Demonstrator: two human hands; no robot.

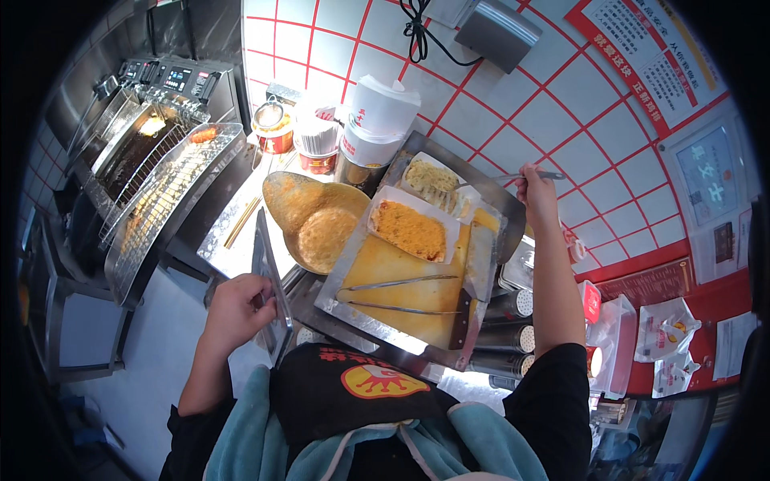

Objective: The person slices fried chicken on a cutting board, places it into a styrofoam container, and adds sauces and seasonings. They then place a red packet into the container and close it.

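Note:
My left hand [240, 306] grips a flat stainless-steel lid or panel [274, 300], held on edge left of the work tray. My right hand [537, 192] holds the handle of a slim metal utensil [508, 177]. Its far end reaches into a white paper tray of pale, chopped-looking food [430, 174]; the tip's shape is unclear. Nearer me, a second paper tray [412, 231] holds food covered in orange powder. Both trays sit on a metal-rimmed yellow board [385, 270]. Metal tongs [400, 282] lie on the board, beside a dark riveted handle [460, 318].
A bowl of orange-brown powder [325, 234] adjoins the board. Behind stand stacked paper containers [376, 129] and red tubs [274, 129]. Perforated-top shakers [508, 337] line the right. A wire draining rack [171, 198] and deep fryer [138, 132] are at left.

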